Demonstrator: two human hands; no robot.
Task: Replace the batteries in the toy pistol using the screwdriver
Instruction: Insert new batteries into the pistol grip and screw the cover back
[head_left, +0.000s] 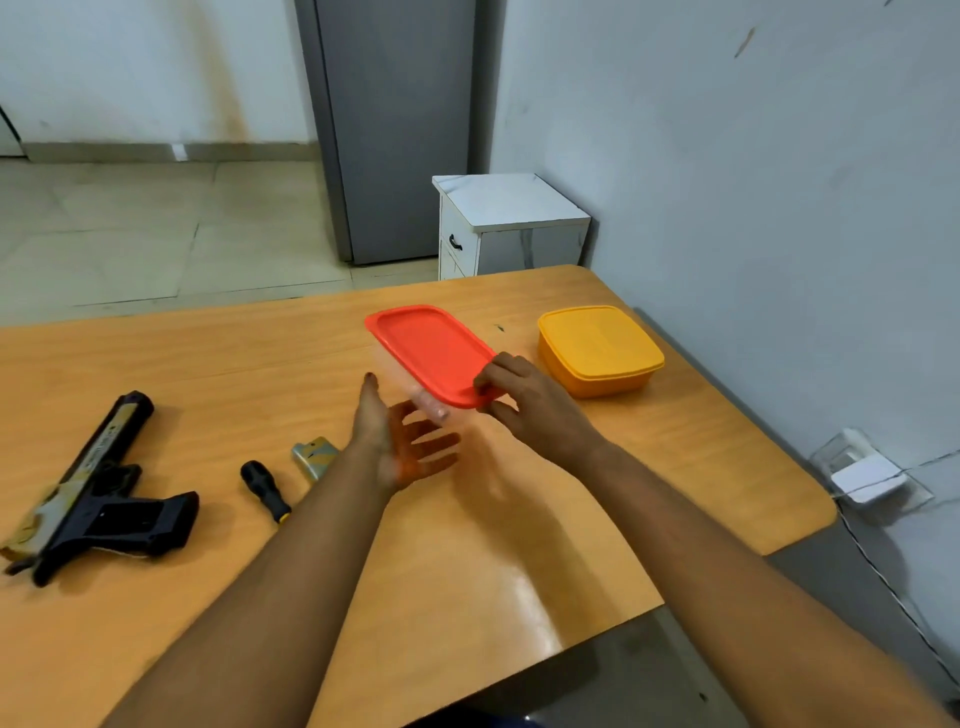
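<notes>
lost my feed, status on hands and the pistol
Right hand grips red-lidded box; left hand open beside it. Pistol, screwdriver untouched. Nothing in the way.

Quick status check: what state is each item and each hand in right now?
Toy pistol: lying flat, untouched.
Screwdriver: lying on the table, untouched.
Battery cover: off, beside screwdriver.
Red-lidded container: lid on, tilted.
Yellow container: closed.
Right hand: pinching red lid's corner.
Left hand: open, under container.

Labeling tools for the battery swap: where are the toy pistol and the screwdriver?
toy pistol (111, 512): head view, on its dark grip.
screwdriver (262, 488): head view, on its black handle.
</notes>
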